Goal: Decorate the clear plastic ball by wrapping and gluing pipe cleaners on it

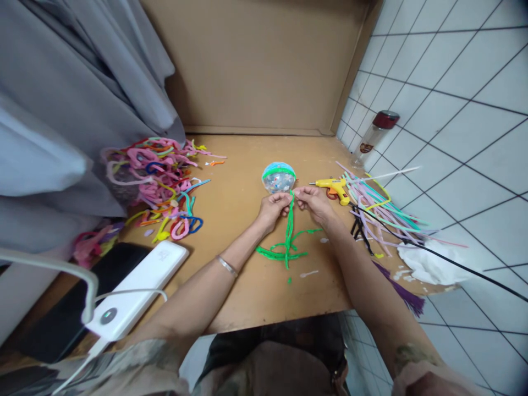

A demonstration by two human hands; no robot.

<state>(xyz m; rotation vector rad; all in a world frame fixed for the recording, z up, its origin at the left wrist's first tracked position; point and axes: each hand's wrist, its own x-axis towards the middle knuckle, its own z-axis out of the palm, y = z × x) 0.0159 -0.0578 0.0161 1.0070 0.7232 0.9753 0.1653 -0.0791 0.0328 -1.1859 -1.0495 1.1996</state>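
Note:
My left hand (274,209) and my right hand (312,201) meet over the middle of the table. Both pinch the top end of a green pipe cleaner strand (290,220), which hangs down toward me between them. More green pipe cleaner pieces (275,254) lie curved across its lower end. Just beyond my fingers sits a clear rounded container (279,180) with a green band and a bluish top. To the right of my right hand lies a yellow glue gun (337,189), its nozzle pointing left.
Tangled pipe cleaners (157,170) heap at the left. A white power bank (140,289) with cables lies at front left. On the right are straight pipe cleaners (379,206), a bottle (375,137), white tissue (429,261) and a purple tassel (402,291). A black cord (416,245) crosses there.

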